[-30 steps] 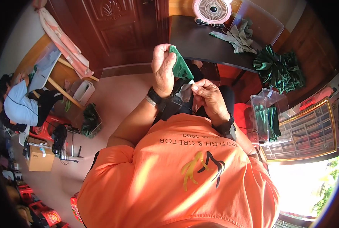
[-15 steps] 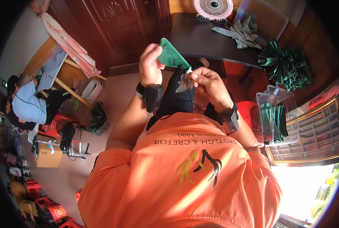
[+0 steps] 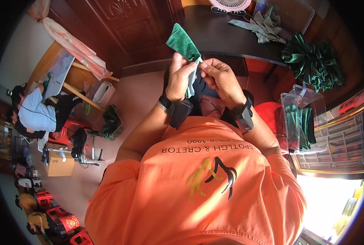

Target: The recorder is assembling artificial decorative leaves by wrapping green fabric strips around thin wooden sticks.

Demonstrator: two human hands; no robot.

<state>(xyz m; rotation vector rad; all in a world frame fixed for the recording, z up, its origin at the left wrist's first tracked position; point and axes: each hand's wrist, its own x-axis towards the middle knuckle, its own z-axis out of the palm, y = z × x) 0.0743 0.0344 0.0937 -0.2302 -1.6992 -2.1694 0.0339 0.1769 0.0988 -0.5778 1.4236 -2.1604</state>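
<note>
A green velvety cloth piece (image 3: 183,43) stands up above my hands, its wide part angled to the upper left. My left hand (image 3: 178,79) is closed on the cloth just below its middle, and a paler grey-green tail of it hangs down beside the fingers. With thumb and fingers pinched together, my right hand (image 3: 223,79) meets the cloth's right edge at a small white bit (image 3: 200,60). What that white bit is, I cannot make out. Both wrists carry black strapped devices.
Beyond my hands stands a dark table (image 3: 214,36) with a pink fan (image 3: 231,4) and grey-green cloth pieces (image 3: 264,29). To the right are a large green cloth bundle (image 3: 312,63) and a clear plastic box (image 3: 290,136) holding green cloth. At left a person (image 3: 37,112) sits near a cardboard box (image 3: 60,165).
My left hand has moved from the upper part of the cloth down to its middle, near my right hand. The cloth has risen and stands more upright; its hanging end has turned.
</note>
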